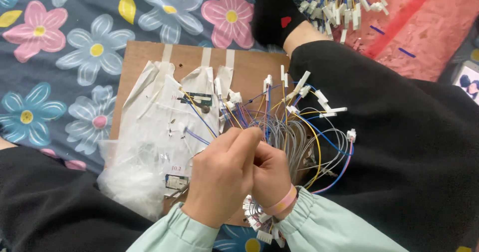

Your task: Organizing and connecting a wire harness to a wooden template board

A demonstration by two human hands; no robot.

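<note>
My left hand (222, 177) and my right hand (272, 174) meet over a brown board (249, 65) resting on my lap. Both pinch thin coloured wires of a tangled wire bundle (294, 132) that carries small white plastic connectors (324, 105). The fingertips of both hands touch at the bundle's near side. A pink band circles my right wrist. More white connectors (257, 219) hang below the wrists. White paper sheets (164, 112) are taped to the board's left half.
A crumpled clear plastic bag (132, 177) lies at the board's near left. A second heap of wires with connectors (339, 5) sits at the top on a red-pink surface (429, 27). Flowered bedding (75, 47) spreads left. My dark-trousered leg (399, 132) is right.
</note>
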